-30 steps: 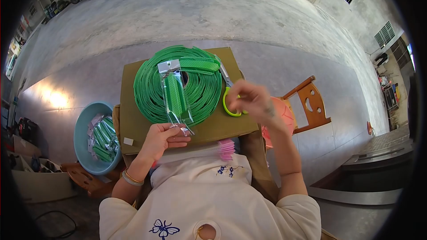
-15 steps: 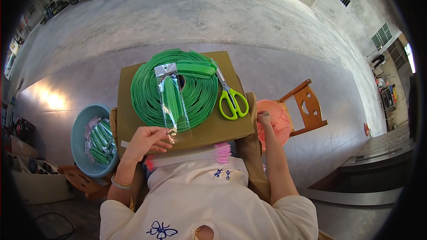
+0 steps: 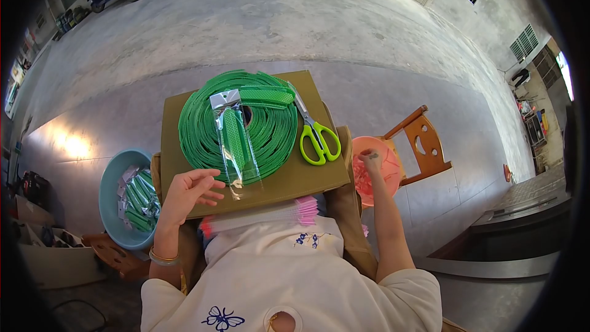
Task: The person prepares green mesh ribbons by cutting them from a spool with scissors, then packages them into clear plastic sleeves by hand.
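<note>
A big coil of green mesh strip (image 3: 276,141) lies on an olive board (image 3: 173,193). On top of the coil rests a clear packet (image 3: 235,141) with folded green mesh inside. Scissors with lime handles (image 3: 319,143) lie to the right of the coil. My left hand (image 3: 192,195) is over the board's near left edge, fingers apart and empty, close to the packet's lower end. My right hand (image 3: 370,161) reaches into a pink basin (image 3: 393,172) of pinkish pieces; its fingers are too hidden to tell what they do.
A blue basin (image 3: 110,203) of green packets stands at the left. Clear sleeves with pink ends (image 3: 301,211) lie on my lap. A wooden chair (image 3: 428,147) is beyond the pink basin, another (image 3: 114,255) by the blue one. Boxes stand far left.
My left hand has drawn slightly back from the packet's lower end, its fingers spreading. My right hand has moved further over the pink basin.
</note>
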Motion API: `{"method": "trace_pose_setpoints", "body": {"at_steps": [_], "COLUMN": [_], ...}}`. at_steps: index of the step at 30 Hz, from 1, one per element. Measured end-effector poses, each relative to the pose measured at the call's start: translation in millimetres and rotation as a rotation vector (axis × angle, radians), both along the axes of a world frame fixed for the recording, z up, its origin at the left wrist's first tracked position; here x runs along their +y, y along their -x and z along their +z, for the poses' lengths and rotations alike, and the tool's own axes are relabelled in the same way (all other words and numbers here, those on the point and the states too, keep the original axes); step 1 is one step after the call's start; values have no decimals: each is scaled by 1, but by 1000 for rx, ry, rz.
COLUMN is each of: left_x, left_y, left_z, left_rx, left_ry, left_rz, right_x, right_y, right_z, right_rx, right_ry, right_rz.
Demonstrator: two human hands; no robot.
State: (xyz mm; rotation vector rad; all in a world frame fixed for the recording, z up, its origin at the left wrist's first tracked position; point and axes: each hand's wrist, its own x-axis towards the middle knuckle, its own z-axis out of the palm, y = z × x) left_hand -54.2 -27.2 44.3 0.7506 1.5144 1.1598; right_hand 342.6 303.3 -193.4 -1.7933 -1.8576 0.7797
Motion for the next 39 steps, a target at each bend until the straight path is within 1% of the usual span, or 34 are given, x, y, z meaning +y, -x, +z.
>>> {"method": "trace_pose_setpoints", "body": {"at_steps": [1, 3, 4, 7, 8, 10, 11, 12, 14, 17, 20, 22, 23, 24, 26, 27, 28, 29, 30, 33, 34, 35, 37, 38, 39], "left_x": [0, 0, 0, 0, 0, -1, -1, -1, 0, 0, -1, -1, -1, -1, -1, -1, -1, 0, 2, 2, 3, 6, 8, 8, 10], "left_y": [0, 0, 0, 0, 0, 0, 0, 0, 0, 0, 1, 1, 2, 3, 3, 3, 2, -1, -1, -10, -15, -18, -23, -23, -25], "left_z": [-1, -2, -1, 1, 2, 2, 1, 0, -2, -2, -2, -4, -6, -7, -8, -9, -12, -14, -14, -16, -14, -15, -15, -17, -18], "left_rx": [-1, -2, 7, 28, 30, 32, 33, 35, 30, 35, 36, 47, 59, 70, 135, 168, 262, 359, 460, 996, 1037, 1086, 1182, 1182, 1209], "left_ry": [1, 5, 4, 2, -2, -5, -7, -9, -1, 7, -8, -19, -24, -30, -63, -79, -85, -97, -105, -335, -311, -357, -440, -420, -432], "left_rz": [-3, -5, -7, -9, -8, -8, -8, -6, -9, -14, 4, 20, 31, 44, 86, 103, 141, 188, 238, 264, 211, 145, 20, -57, -63], "right_x": [0, -4, -8, -16, -5, -4, -2, 1, 16, 10, -1, -2, -1, 1, 4, 15, 22, 17, 2, 22, 31, 48, 11, 12, 15], "right_y": [-2, 0, 5, 14, 7, 4, 2, 0, -5, -7, -15, -19, -22, -26, -33, -40, -52, -60, -51, -43, -44, -41, -24, -27, -31], "right_z": [-9, -36, -40, -39, -85, -72, -61, -51, -27, 45, 109, 130, 135, 130, 103, 61, 8, -35, -42, -26, -11, 21, 133, 153, 166], "right_rx": [-25, -28, -29, -130, 135, 316, 301, 271, 3, -93, 371, 493, 553, 693, 970, 935, 570, -209, -673, -761, -661, -555, 52, 195, 338], "right_ry": [-97, -182, -225, -215, -329, 118, 299, 474, 723, 664, 718, 723, 723, 721, 710, 716, 592, 258, 66, 115, 338, 536, 375, 338, 302], "right_rz": [11, 61, 88, 454, 539, 617, 595, 564, 397, 232, 163, 201, 221, 197, 150, 112, 137, 247, 188, 225, 163, 99, 70, 140, 215]}}
